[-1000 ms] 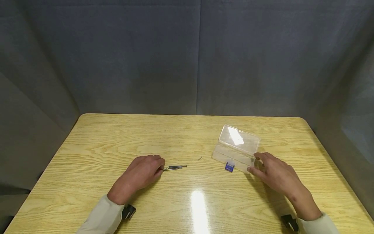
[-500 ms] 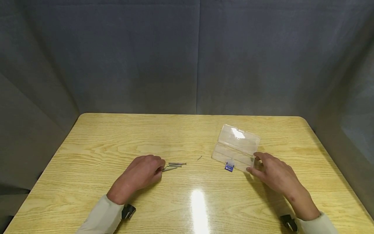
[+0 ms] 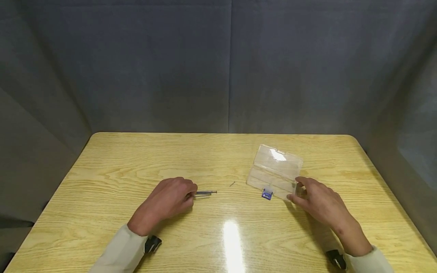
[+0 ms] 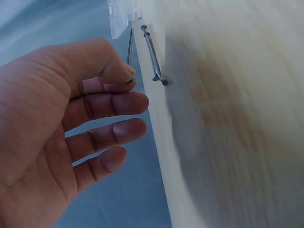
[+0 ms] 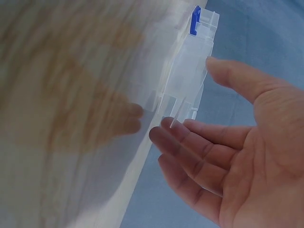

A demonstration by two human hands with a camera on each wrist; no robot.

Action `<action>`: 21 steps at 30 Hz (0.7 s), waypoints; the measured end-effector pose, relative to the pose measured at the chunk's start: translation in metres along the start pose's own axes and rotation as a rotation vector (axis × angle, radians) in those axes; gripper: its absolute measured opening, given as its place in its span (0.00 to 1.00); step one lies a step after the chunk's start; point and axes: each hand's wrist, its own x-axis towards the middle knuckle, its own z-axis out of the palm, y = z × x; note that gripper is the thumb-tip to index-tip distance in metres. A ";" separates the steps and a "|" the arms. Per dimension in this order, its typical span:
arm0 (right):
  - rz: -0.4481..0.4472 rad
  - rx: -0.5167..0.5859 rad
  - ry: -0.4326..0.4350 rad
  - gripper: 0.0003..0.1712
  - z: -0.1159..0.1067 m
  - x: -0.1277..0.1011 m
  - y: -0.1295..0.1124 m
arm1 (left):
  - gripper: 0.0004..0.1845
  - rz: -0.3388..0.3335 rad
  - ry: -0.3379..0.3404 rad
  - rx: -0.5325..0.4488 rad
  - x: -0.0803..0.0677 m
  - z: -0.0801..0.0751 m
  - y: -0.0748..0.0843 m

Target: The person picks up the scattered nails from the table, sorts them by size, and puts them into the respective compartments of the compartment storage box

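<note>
A clear plastic box [image 3: 275,170] with a blue latch [image 3: 267,194] lies on the right of the wooden table [image 3: 218,159]; its lid looks raised. My right hand [image 3: 319,203] holds the box's right end, thumb at the front corner and fingers behind it; the right wrist view shows the box [image 5: 190,71] between the thumb and fingers [image 5: 190,142]. My left hand [image 3: 170,199] rests left of centre beside thin metal nails [image 3: 206,192]. In the left wrist view, thumb and index finger pinch one nail [image 4: 129,45] while other nails [image 4: 153,54] lie on the table.
A tiny dark nail or screw [image 3: 232,184] lies alone between the nails and the box. Grey fabric walls close in the table on three sides. A bright light reflection [image 3: 232,237] sits on the near middle of the tabletop.
My left hand has crept slightly right onto the nails, and the nearer nail that lay apart is no longer seen on the table. The right hand and box have barely moved.
</note>
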 end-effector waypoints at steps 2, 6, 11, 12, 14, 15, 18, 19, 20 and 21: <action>-0.005 0.006 0.003 0.36 0.000 0.001 -0.001 | 0.17 0.005 -0.006 -0.001 0.003 -0.001 0.002; -0.011 0.011 0.001 0.36 0.001 0.002 -0.002 | 0.19 0.015 -0.015 -0.007 0.008 -0.002 0.007; -0.005 0.002 -0.008 0.37 0.000 0.001 -0.002 | 0.18 0.036 -0.003 -0.002 0.017 -0.003 0.014; -0.003 0.000 -0.009 0.37 0.000 0.001 -0.002 | 0.18 0.039 0.003 -0.007 0.019 -0.004 0.016; 0.005 0.002 -0.013 0.37 -0.001 0.001 -0.002 | 0.19 0.051 0.016 -0.019 0.026 -0.004 0.019; 0.011 0.004 -0.016 0.37 -0.001 0.000 -0.002 | 0.19 0.055 0.020 -0.028 0.029 -0.004 0.021; 0.026 0.008 -0.022 0.38 -0.001 0.000 -0.001 | 0.18 0.069 0.027 -0.061 0.040 -0.004 0.025; 0.026 0.011 -0.022 0.38 -0.001 0.000 -0.001 | 0.18 0.074 0.026 -0.068 0.043 -0.003 0.027; 0.025 0.010 -0.022 0.38 0.000 0.000 -0.001 | 0.18 0.076 0.022 -0.078 0.046 -0.003 0.028; 0.022 0.008 -0.021 0.38 -0.001 0.000 -0.001 | 0.18 0.077 0.019 -0.085 0.049 -0.002 0.030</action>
